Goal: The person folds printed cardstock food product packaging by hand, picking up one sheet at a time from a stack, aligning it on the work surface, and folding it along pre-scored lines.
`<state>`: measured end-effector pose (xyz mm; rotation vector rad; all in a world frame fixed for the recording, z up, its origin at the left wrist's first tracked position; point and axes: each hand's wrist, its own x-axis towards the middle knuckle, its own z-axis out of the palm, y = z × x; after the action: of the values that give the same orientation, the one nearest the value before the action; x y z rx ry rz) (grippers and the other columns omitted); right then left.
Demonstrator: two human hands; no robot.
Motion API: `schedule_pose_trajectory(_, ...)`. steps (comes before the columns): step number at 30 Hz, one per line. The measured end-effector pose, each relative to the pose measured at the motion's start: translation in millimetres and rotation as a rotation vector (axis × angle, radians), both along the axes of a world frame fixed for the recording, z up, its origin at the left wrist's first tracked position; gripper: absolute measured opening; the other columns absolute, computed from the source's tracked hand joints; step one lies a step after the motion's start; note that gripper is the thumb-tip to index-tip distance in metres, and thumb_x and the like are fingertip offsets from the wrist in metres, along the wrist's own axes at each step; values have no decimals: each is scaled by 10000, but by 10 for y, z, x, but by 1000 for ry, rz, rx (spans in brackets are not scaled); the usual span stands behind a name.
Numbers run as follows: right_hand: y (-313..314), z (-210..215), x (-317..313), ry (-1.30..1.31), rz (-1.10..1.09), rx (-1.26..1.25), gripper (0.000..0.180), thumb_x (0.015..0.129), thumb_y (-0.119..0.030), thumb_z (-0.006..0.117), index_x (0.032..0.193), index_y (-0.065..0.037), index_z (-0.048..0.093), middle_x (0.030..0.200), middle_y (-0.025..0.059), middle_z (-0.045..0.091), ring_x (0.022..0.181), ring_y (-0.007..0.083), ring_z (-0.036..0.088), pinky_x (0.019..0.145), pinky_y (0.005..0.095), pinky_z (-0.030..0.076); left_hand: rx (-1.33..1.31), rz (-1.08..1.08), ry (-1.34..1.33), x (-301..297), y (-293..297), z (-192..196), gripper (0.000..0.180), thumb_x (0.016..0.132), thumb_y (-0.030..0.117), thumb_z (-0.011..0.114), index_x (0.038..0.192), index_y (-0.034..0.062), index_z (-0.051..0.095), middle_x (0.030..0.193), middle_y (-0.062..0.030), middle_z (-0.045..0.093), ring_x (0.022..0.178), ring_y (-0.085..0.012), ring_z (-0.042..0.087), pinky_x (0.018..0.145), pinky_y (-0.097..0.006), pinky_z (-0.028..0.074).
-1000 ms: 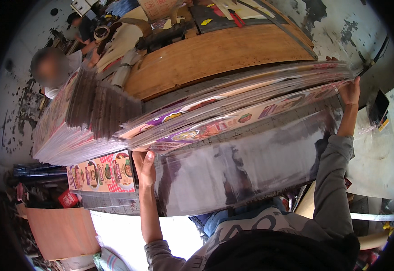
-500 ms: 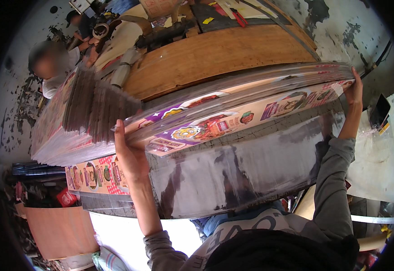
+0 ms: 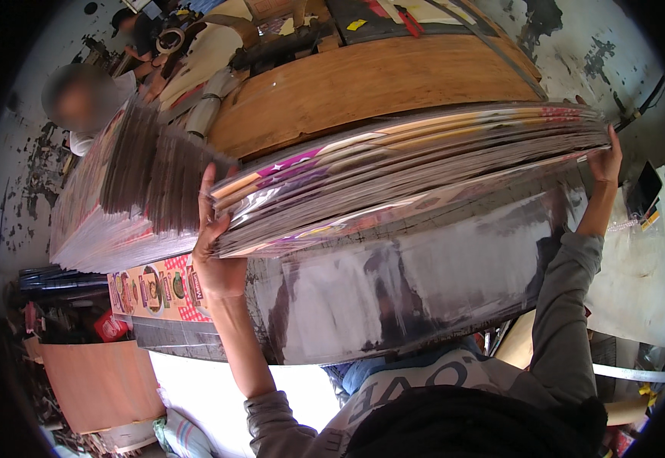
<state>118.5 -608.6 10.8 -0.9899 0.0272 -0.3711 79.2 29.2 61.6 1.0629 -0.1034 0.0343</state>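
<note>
Head view, left hand [image 3: 214, 263] and right hand [image 3: 605, 162] grip sheet stack [image 3: 416, 179] ends, wooden board [image 3: 363, 88] behind, fanned sheets [image 3: 141, 183] left.

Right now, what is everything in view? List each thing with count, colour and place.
sheet stack: one, glossy printed multicolour sheets, centre, held at both ends.
silvery sheets: several, shiny grey, lower centre under the stack.
fanned pile: one, greyish edges, left.
printed sheet: one, red and yellow, lower left.
wooden board: one, brown, upper centre.
board: one, orange-brown, bottom left.
other person: one, upper left.
left hand: on the stack's left end.
right hand: on the stack's right end.
</note>
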Motion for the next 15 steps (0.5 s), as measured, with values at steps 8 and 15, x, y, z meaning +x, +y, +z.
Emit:
schedule_pose_trajectory(8,-363,-283,24,-134,127,123,754,832,-550,479,1310,14,331,1347,117,373,1233,264,353,1034,391,278,-18,-22,-286,-83,84,-238,1063,683,841,217,1427,101,43,1469,-178,55,1331,-338,184,1077,-470,181)
schedule_pose_trajectory(15,205,33,17,119,-294,49,744,851,-573,429,1295,20,363,1307,130,424,1190,252,414,1008,361,322,420,92,-378,-41,-70,-202,1109,662,732,526,1423,74,58,1441,-222,138,1297,-328,266,1045,-444,261)
